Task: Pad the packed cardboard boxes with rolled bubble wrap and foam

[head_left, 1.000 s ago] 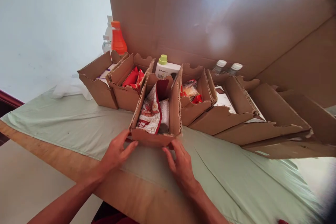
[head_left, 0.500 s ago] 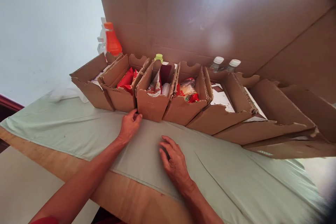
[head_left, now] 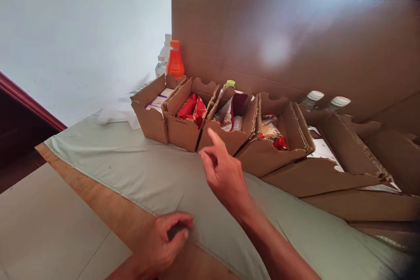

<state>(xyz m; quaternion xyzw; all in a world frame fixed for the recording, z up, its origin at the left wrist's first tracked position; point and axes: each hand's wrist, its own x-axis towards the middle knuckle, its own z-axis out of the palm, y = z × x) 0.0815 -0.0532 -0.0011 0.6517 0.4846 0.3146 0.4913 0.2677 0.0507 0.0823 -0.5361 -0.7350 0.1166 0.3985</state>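
Observation:
My right hand (head_left: 226, 175) reaches over the cloth, index finger stretched out and thumb apart, holding nothing. Its fingertip overlaps the front of a cardboard box (head_left: 226, 142); whether it touches I cannot tell. In that box lie a white-and-red patterned packet (head_left: 225, 116) and a dark red piece (head_left: 239, 104). My left hand (head_left: 167, 240) is low over the table's front edge, fingers curved with a gap to the thumb and nothing visible between them. The box to the left (head_left: 180, 133) holds red packets (head_left: 193, 109). A box to the right (head_left: 274, 157) holds a clear-and-red packet (head_left: 271, 127).
Further boxes (head_left: 149, 122) continue the row both ways. Behind stand an orange bottle (head_left: 175, 62), white-capped bottles (head_left: 339, 102) and a tall cardboard panel (head_left: 278, 39). White plastic (head_left: 120, 111) lies at the left end of the green cloth (head_left: 131, 162).
My left hand has drawn back from the foot of the boxes toward the table's front edge. The right hand has moved up to the boxes. The view has turned left.

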